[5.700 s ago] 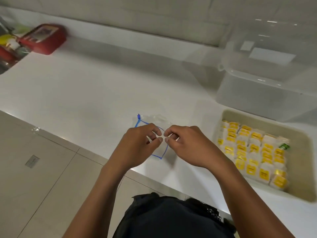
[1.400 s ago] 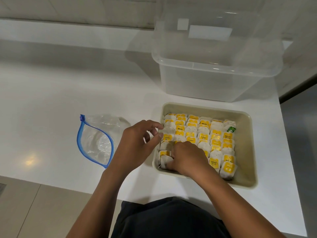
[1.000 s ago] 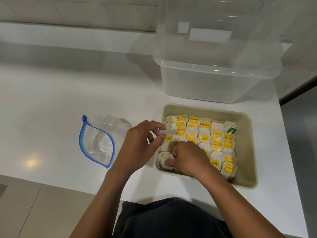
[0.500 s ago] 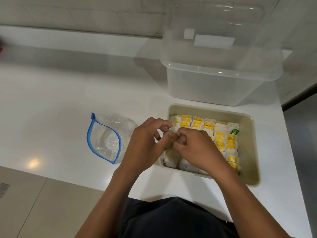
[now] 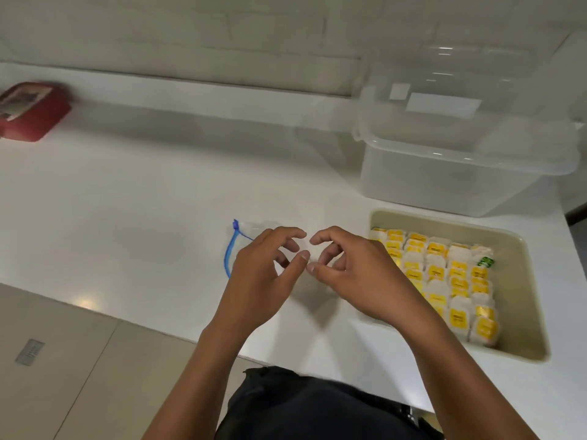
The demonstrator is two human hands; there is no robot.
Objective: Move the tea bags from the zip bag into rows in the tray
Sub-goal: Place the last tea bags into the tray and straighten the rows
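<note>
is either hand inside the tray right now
No, both the left hand and the right hand hover over the white counter, left of the tray of tea bags.

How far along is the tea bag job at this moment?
Mostly done: tea bags fill the tray in rows. The left hand and right hand hover open beside the zip bag, holding nothing. Whether bags remain inside is hidden.

Both hands out of tray (image 5: 536, 312), left hand (image 5: 260, 274), right hand (image 5: 359, 274) over zip bag (image 5: 232, 249), seemingly empty
</note>
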